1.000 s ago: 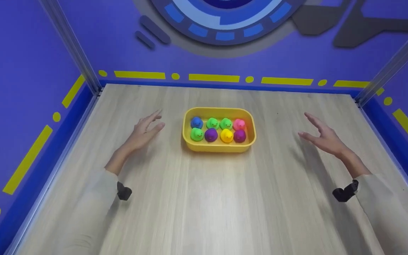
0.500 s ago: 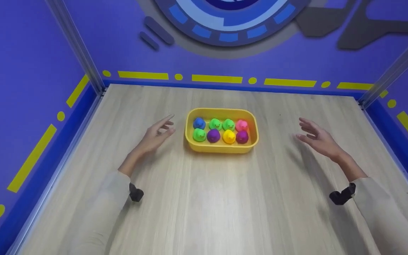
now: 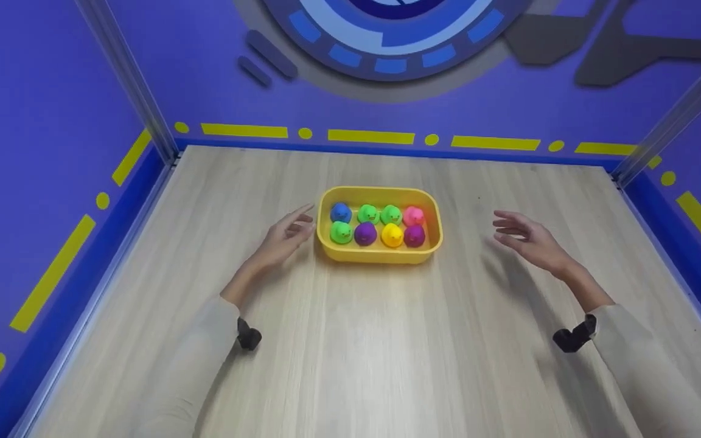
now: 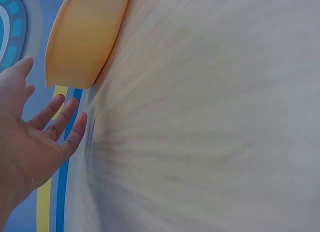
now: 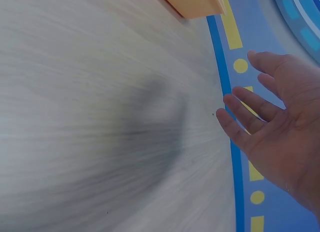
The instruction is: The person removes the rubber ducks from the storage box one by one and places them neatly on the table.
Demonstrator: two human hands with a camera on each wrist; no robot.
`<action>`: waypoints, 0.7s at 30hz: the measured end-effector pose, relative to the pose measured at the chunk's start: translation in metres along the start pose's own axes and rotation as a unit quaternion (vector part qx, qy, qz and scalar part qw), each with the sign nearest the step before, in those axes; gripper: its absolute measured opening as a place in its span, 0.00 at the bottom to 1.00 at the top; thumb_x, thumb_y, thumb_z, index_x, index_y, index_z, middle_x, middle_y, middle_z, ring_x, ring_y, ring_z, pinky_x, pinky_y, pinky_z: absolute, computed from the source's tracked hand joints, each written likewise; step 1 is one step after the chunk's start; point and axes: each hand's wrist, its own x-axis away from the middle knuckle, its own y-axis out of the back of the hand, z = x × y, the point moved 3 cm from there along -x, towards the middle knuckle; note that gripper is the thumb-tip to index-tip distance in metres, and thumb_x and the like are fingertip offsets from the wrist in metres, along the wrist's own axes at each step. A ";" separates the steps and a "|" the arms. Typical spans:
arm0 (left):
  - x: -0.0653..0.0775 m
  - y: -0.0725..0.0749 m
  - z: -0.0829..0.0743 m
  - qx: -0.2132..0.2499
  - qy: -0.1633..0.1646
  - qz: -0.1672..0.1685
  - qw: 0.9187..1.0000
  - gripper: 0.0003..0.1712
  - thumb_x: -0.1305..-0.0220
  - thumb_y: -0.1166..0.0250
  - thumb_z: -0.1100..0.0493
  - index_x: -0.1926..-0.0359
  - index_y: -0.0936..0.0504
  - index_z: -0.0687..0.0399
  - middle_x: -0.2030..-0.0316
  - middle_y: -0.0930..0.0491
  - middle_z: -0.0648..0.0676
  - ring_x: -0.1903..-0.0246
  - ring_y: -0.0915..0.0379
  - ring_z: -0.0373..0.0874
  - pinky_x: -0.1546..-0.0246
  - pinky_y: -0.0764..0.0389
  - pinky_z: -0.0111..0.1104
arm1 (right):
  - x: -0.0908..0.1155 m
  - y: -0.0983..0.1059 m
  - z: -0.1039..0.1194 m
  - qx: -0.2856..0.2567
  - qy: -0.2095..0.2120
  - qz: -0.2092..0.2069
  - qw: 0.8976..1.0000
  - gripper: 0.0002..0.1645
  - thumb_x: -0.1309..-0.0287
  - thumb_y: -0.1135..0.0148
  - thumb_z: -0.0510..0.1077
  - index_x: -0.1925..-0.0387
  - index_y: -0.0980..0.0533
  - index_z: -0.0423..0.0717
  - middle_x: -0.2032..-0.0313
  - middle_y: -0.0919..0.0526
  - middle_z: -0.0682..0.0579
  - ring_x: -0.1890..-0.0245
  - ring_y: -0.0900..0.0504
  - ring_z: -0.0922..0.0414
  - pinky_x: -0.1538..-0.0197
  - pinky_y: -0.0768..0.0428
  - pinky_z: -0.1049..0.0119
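Note:
A yellow rectangular tub with rounded corners stands on the wooden table. Inside it sit several small toy ducks in two rows: a blue duck, green ones, a pink duck, a yellow duck and purple ones. My left hand holds nothing, its fingertips close to the tub's left end; in the left wrist view its fingers spread below the tub. Off to the right, my right hand is in the air with relaxed fingers, a wide gap between it and the tub.
Blue walls with yellow dashes enclose the light wooden tabletop at the back and both sides. Metal posts mark the back corners. A black wrist camera is on the left sleeve, another black camera on the right.
Both hands have moved inward toward the tub, the left one up close to its left end. The tub and the ducks keep their places on the table.

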 end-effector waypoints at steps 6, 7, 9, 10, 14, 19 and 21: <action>-0.004 -0.007 -0.001 0.016 0.016 0.001 1.000 0.33 0.22 0.44 0.49 0.22 0.39 0.46 0.34 0.29 0.61 0.39 0.26 0.56 0.43 0.19 0.48 | -0.004 -0.007 0.002 0.009 0.004 0.004 1.000 0.30 0.27 0.41 0.43 0.28 0.33 0.40 0.36 0.24 0.32 0.43 0.21 0.66 0.48 0.25 0.85; -0.005 -0.007 -0.001 0.017 0.020 0.001 1.000 0.33 0.22 0.44 0.48 0.21 0.39 0.46 0.34 0.29 0.60 0.38 0.26 0.56 0.43 0.19 0.48 | -0.004 -0.009 0.003 0.011 0.004 0.005 1.000 0.30 0.27 0.40 0.43 0.28 0.32 0.40 0.36 0.24 0.32 0.44 0.22 0.68 0.48 0.25 0.85; -0.008 -0.009 -0.001 0.021 0.026 -0.003 0.999 0.33 0.22 0.44 0.47 0.22 0.38 0.45 0.34 0.29 0.59 0.38 0.27 0.55 0.43 0.19 0.47 | -0.005 -0.011 0.003 0.011 0.004 0.005 1.000 0.29 0.27 0.40 0.44 0.29 0.31 0.40 0.37 0.23 0.33 0.46 0.22 0.69 0.48 0.24 0.84; -0.009 -0.010 -0.002 0.024 0.028 -0.003 0.999 0.33 0.22 0.44 0.47 0.22 0.38 0.44 0.34 0.30 0.59 0.37 0.27 0.55 0.44 0.19 0.46 | -0.006 -0.012 0.003 0.012 0.003 0.005 1.000 0.28 0.27 0.40 0.44 0.30 0.30 0.40 0.37 0.23 0.33 0.46 0.22 0.70 0.49 0.24 0.84; -0.016 -0.017 -0.004 0.048 0.041 0.004 0.998 0.31 0.23 0.43 0.45 0.23 0.35 0.37 0.34 0.31 0.57 0.37 0.28 0.53 0.44 0.19 0.44 | -0.006 -0.015 0.001 0.019 0.001 0.005 1.000 0.27 0.26 0.41 0.43 0.31 0.29 0.38 0.38 0.21 0.34 0.46 0.21 0.67 0.49 0.24 0.84; -0.019 -0.020 -0.003 0.024 0.038 0.008 0.999 0.30 0.23 0.44 0.44 0.24 0.33 0.38 0.32 0.33 0.58 0.36 0.30 0.53 0.39 0.21 0.45 | -0.008 -0.022 0.002 0.018 0.008 0.013 1.000 0.25 0.26 0.42 0.42 0.33 0.28 0.36 0.39 0.21 0.34 0.45 0.20 0.64 0.48 0.24 0.84; -0.019 -0.020 -0.002 0.007 0.033 0.006 0.999 0.30 0.22 0.45 0.43 0.24 0.34 0.41 0.30 0.35 0.59 0.36 0.30 0.54 0.38 0.22 0.46 | -0.011 -0.025 0.005 0.015 0.009 0.015 1.000 0.24 0.26 0.42 0.43 0.34 0.27 0.37 0.40 0.20 0.34 0.46 0.20 0.65 0.49 0.24 0.84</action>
